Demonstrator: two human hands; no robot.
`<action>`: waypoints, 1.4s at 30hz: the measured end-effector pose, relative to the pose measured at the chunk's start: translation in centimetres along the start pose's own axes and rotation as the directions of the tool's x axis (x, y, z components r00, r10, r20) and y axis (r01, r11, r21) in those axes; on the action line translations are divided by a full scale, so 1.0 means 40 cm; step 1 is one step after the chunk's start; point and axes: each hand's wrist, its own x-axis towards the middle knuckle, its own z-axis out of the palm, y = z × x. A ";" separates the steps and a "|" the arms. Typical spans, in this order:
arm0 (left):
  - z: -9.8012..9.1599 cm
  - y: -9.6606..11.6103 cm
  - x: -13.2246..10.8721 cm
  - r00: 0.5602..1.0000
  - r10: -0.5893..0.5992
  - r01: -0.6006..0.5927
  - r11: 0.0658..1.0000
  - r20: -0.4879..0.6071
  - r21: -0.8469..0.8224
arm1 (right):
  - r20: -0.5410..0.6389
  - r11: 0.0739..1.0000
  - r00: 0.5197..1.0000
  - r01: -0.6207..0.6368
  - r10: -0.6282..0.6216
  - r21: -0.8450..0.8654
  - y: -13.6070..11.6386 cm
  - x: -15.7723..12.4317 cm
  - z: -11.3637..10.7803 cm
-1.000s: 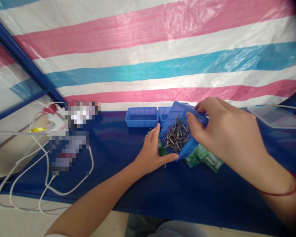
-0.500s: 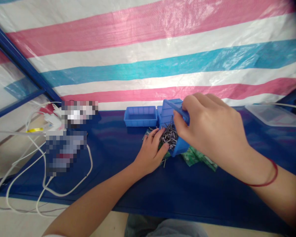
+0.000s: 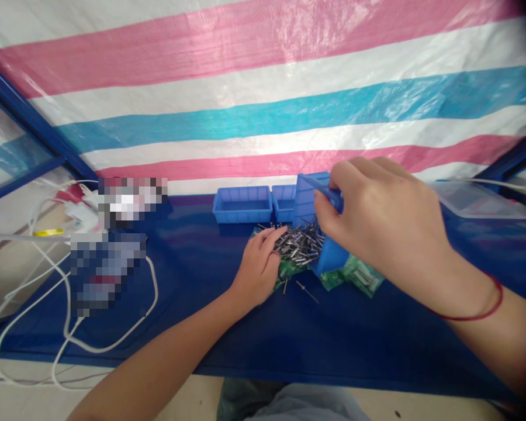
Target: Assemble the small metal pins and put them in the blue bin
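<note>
My right hand [image 3: 386,216] grips the rim of a blue plastic bin [image 3: 333,254], which is tipped on its side with its mouth toward the left. A heap of thin metal pins that look like blind rivets [image 3: 300,245] spills from the bin's mouth. Beside the heap, on its left, my left hand [image 3: 258,266] is open with fingers stretched along the pins' edge. Green-printed plastic bags [image 3: 362,275] lie under the heap and the bin. One loose rivet [image 3: 307,291] and another pin rest on the blue tabletop in front.
Two more blue bins, a left one [image 3: 243,206] and a partly hidden one [image 3: 284,202], stand behind the heap. A clear plastic lid or tray [image 3: 486,202] lies at the back right. White cables [image 3: 153,292] and pixelated objects occupy the left. A striped sheet [image 3: 263,117] hangs behind the table [image 3: 377,345].
More rivets have poured out, and the heap has spread. The tipped bin and my right hand have shifted slightly right. My left hand has drawn slightly left; a loose rivet now shows in front.
</note>
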 end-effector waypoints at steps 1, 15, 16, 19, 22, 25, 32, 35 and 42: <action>0.000 0.003 -0.001 1.000 0.006 -0.007 1.000 0.012 0.028 | 0.004 1.000 1.000 0.000 0.000 -0.004 0.003 0.000 0.000; 0.009 0.053 0.009 0.992 0.067 -0.102 0.924 0.106 0.369 | 0.018 1.000 1.000 -0.018 0.018 -0.004 0.026 0.008 0.005; 0.010 0.058 0.013 0.987 0.102 -0.140 0.920 0.122 0.366 | 0.017 1.000 1.000 -0.017 0.017 -0.006 0.028 0.010 0.004; 0.023 0.063 0.024 0.969 0.188 -0.235 0.905 0.163 0.355 | 0.009 1.000 1.000 0.002 -0.002 -0.025 0.034 0.013 0.002; 0.040 0.055 0.026 0.962 0.211 -0.263 0.891 0.175 0.370 | -0.003 0.998 0.999 0.035 -0.035 -0.052 0.041 0.013 0.000; 0.049 0.045 0.024 0.965 0.206 -0.255 0.887 0.165 0.385 | -0.018 0.996 0.998 0.064 -0.065 -0.063 0.047 0.008 -0.002; 0.046 0.047 0.023 0.967 0.211 -0.250 0.886 0.140 0.390 | -0.070 0.997 0.995 0.077 -0.077 0.001 0.055 -0.005 -0.013; 0.035 0.055 0.025 0.971 0.198 -0.236 0.890 0.136 0.391 | -0.063 0.997 0.996 0.072 -0.070 0.026 0.058 -0.009 -0.013; 0.020 0.084 0.016 0.929 0.308 -0.362 0.870 0.204 0.335 | -0.104 0.992 0.986 0.126 -0.127 -0.016 0.076 -0.011 -0.004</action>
